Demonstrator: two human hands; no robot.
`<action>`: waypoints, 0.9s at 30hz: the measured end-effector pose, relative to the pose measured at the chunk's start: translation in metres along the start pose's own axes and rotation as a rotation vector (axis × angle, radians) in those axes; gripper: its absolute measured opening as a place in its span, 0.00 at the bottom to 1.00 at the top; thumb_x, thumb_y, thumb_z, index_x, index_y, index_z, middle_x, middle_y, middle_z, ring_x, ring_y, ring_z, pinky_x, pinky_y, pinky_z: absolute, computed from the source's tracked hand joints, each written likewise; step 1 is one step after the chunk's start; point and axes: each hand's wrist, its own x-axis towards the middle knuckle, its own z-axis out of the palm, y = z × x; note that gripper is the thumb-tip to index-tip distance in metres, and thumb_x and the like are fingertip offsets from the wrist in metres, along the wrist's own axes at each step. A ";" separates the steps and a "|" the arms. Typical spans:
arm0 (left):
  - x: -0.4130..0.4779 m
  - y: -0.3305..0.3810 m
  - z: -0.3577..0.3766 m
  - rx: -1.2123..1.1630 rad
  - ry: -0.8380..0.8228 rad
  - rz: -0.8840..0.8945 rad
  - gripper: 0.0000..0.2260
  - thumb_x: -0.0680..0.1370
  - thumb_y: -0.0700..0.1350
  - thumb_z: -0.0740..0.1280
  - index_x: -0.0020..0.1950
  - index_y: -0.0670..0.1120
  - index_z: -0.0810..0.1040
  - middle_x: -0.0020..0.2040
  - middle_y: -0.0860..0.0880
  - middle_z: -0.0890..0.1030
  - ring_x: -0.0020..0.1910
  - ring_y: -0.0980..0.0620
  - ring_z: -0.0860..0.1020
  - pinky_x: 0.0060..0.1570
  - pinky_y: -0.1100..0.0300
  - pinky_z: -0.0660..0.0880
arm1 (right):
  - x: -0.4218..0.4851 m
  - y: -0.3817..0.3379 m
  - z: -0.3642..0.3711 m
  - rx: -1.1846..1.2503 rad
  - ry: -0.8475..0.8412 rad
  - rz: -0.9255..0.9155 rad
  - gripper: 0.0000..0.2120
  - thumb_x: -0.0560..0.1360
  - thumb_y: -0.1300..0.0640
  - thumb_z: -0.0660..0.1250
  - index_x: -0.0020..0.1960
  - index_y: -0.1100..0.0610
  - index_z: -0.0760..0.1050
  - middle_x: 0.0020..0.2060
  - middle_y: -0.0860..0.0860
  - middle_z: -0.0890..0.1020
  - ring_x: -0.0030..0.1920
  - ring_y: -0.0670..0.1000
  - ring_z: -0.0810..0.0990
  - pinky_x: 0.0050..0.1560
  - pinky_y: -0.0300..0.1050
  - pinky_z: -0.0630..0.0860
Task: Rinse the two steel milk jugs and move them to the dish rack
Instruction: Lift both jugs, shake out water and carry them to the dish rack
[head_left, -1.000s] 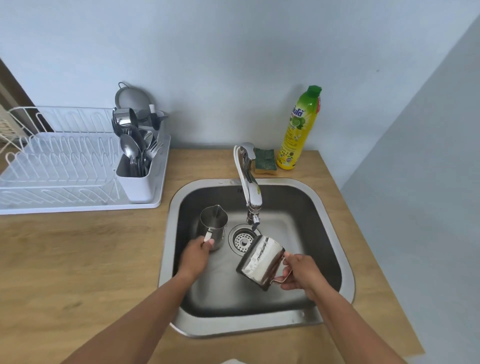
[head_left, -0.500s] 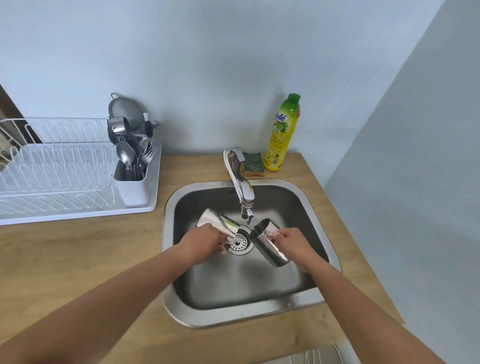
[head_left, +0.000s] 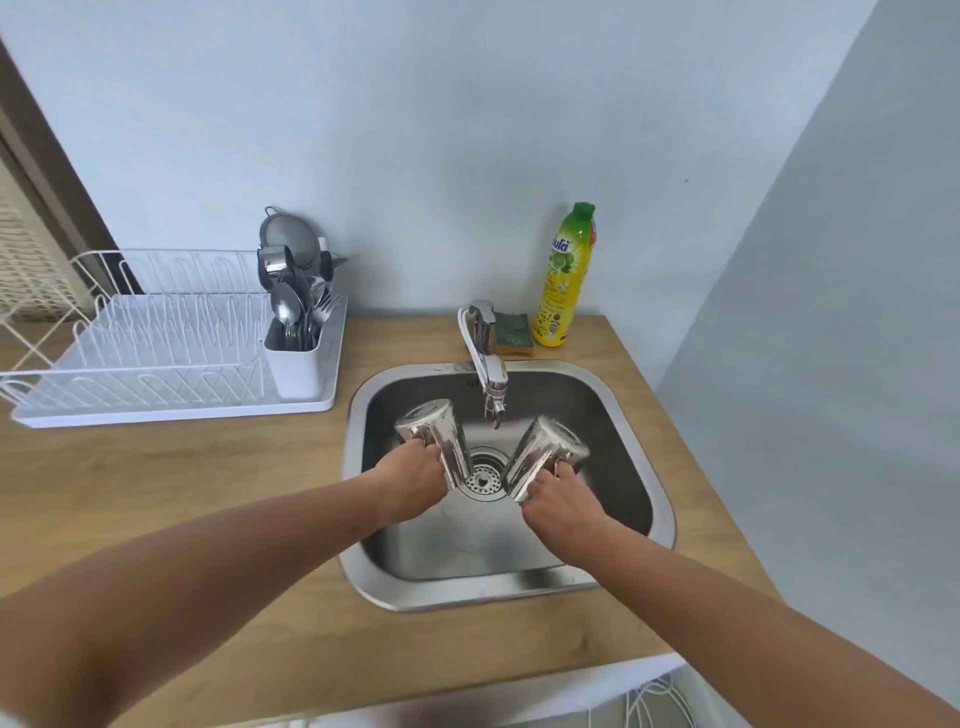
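Observation:
Two shiny steel milk jugs are held upside down over the drain of the steel sink (head_left: 660, 509). My left hand (head_left: 413, 480) grips the left jug (head_left: 439, 439) by its handle, base tilted up and to the left. My right hand (head_left: 558, 501) grips the right jug (head_left: 545, 452), base tilted up and to the right. Their mouths point down toward the drain (head_left: 483, 475). The white dish rack (head_left: 156, 358) stands on the wooden counter to the left of the sink.
The tap (head_left: 491, 379) hangs over the sink between the jugs, with no water visible. A cutlery holder (head_left: 298, 364) with spoons and forks fills the rack's right end. A green sponge (head_left: 514, 335) and a yellow soap bottle (head_left: 566, 280) stand behind the sink.
Both jugs went from upright or tilted to fully upside down over the drain. My left hand lifted its jug from the sink floor. The camera view shifted back and up.

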 end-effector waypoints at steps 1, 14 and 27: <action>-0.002 0.003 -0.001 0.010 0.001 0.003 0.11 0.78 0.38 0.62 0.57 0.42 0.81 0.55 0.42 0.83 0.55 0.41 0.77 0.53 0.48 0.76 | -0.002 -0.002 -0.001 -0.029 -0.002 -0.011 0.12 0.74 0.64 0.65 0.56 0.57 0.80 0.55 0.56 0.81 0.57 0.58 0.74 0.59 0.57 0.68; -0.023 0.020 -0.010 -0.042 -0.007 -0.076 0.14 0.80 0.42 0.63 0.64 0.43 0.78 0.61 0.42 0.81 0.59 0.41 0.77 0.57 0.47 0.76 | -0.018 -0.007 0.002 0.091 -0.006 0.092 0.12 0.77 0.60 0.64 0.59 0.56 0.80 0.58 0.56 0.81 0.61 0.58 0.75 0.63 0.57 0.68; -0.074 0.036 -0.020 -1.895 0.486 -0.690 0.11 0.77 0.51 0.64 0.40 0.46 0.80 0.35 0.44 0.76 0.35 0.47 0.72 0.42 0.52 0.70 | -0.082 0.011 0.003 2.083 0.442 0.965 0.10 0.74 0.65 0.61 0.36 0.64 0.76 0.35 0.61 0.76 0.38 0.56 0.74 0.50 0.55 0.80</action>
